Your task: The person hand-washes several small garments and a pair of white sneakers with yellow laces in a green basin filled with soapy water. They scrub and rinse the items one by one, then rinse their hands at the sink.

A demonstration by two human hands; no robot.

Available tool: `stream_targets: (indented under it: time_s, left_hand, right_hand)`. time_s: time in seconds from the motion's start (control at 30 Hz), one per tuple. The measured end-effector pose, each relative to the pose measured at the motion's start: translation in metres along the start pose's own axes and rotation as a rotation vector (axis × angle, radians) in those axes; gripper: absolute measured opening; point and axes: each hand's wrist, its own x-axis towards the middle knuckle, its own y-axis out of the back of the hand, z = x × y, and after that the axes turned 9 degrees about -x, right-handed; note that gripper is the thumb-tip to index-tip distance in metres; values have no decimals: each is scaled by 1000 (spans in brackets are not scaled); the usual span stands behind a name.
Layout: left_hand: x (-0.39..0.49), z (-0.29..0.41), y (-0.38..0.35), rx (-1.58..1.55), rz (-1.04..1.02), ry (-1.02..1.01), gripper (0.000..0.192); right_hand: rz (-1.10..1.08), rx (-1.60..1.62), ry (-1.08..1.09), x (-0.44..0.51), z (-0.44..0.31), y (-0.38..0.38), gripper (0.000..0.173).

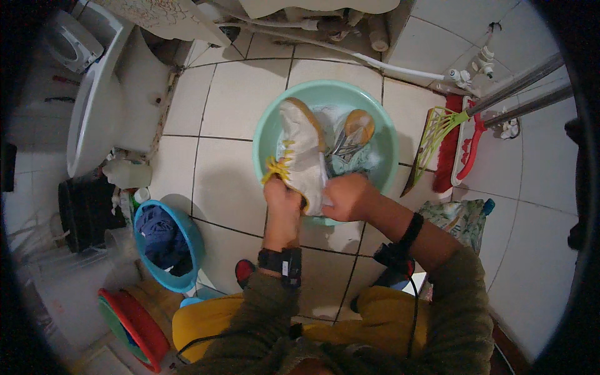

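My left hand [282, 202] reaches into the opening of a cream canvas lace-up shoe [302, 150] and grips it from there. Yellow laces [277, 166] hang loose beside its tongue, and the toe points away from me, the tan sole edge facing right. My right hand [349, 197] is curled against the heel side of the shoe, around a narrow white object [324, 176] mostly hidden by the fingers. Under the shoe stands a mint-green plastic basin [267, 117]. In it, foam surrounds a second shoe [360, 126] with a tan sole and some pale green cloth [351, 161].
A blue bucket [197, 248] with dark clothes [164, 234] stands left. A red basin [145, 323] sits nearer me. Right are a green-yellow broom [438, 122], a red-and-white floor brush [464, 150] and a patterned bag [461, 218]. A toilet [101, 117] is far left; a white hose [347, 51] runs behind.
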Motion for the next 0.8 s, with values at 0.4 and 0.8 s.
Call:
stream_targets:
  time_s: [0.4,0.8]
  left_hand:
    - [22,16,16,-452,103,122,40]
    - [32,4,23,-51,105,-148,27]
  right_hand:
    - [727,-19,-360,5,71,-29,53]
    - [84,-320,-422,57,48,-22,72]
